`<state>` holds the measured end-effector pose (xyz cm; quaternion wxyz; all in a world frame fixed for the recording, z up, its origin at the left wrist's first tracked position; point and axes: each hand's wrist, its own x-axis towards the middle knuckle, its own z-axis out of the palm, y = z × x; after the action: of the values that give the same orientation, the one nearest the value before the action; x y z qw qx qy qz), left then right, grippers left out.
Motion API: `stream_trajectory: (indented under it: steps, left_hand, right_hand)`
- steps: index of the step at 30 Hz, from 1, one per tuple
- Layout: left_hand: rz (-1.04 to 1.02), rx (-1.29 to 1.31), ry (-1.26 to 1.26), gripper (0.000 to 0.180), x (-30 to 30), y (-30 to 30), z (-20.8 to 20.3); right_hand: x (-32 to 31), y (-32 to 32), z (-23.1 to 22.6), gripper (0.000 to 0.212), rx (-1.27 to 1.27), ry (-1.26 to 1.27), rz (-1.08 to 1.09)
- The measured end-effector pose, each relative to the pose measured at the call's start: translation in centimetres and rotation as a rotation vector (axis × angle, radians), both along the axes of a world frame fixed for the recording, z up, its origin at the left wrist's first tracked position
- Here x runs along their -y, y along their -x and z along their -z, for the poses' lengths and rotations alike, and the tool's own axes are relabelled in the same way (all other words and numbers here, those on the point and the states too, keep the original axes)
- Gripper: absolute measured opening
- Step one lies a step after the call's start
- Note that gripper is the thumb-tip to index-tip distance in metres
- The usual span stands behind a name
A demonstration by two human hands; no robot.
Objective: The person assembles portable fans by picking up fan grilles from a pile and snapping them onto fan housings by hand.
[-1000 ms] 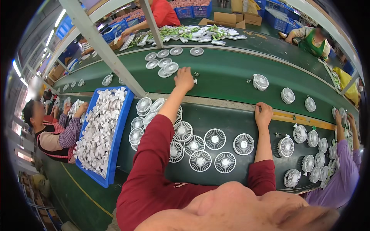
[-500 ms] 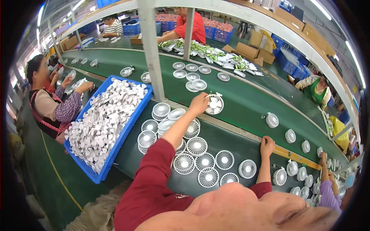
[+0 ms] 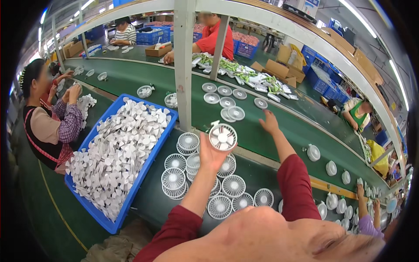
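Note:
In my left hand (image 3: 212, 155) is a round white fan housing (image 3: 223, 137) with blades inside, its open face turned up. The hand is closed around its side, above a pile of white fan grilles (image 3: 232, 186) on my green work surface. My right hand (image 3: 269, 122) reaches over the green conveyor belt (image 3: 253, 137) with its fingers stretched out and nothing in them. It is close to a loose round grille (image 3: 260, 103). Several more flat grilles (image 3: 227, 102) lie on the belt to its left.
A blue crate (image 3: 114, 225) heaped with white fan blades (image 3: 120, 157) stands at my left, beside a white post (image 3: 183, 65). Fan housings (image 3: 313, 153) sit on the belt to the right. Co-workers sit at left, across the belt and at far right. Green-and-white parts (image 3: 244, 74) lie beyond.
My left hand has drawn the fan housing back off the belt and turned it face up. My right hand has moved from the belt's near edge forward and left over the belt, fingers now extended.

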<state>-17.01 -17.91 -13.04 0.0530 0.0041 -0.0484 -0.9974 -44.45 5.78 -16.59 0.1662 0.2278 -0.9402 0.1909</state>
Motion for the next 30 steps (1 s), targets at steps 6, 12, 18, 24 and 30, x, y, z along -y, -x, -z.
stream_trajectory:
  steps: [6,12,18,24,30]
  left_hand:
    - [-0.032,0.073,0.046,0.043,-0.6,-1.0,0.6]
    - [-0.027,0.178,0.030,0.037,-0.7,-1.2,0.8]
    - [-0.006,0.241,0.066,0.047,-1.7,-0.6,0.7]
    - [0.006,0.193,0.076,0.037,-1.6,-0.7,1.4]
    - [0.006,0.190,0.055,0.038,-1.8,-0.8,0.7]
  right_hand:
    - [3.7,9.9,1.5,0.074,0.014,-0.110,0.220]
    - [3.5,8.2,2.8,0.058,0.121,-0.149,0.342]
    - [-1.0,4.9,2.1,0.036,-0.100,-0.074,0.141]
    - [2.6,-6.0,-4.4,0.016,0.612,0.866,-0.320]
    - [7.6,-18.4,-9.3,0.045,0.883,0.776,-0.626]
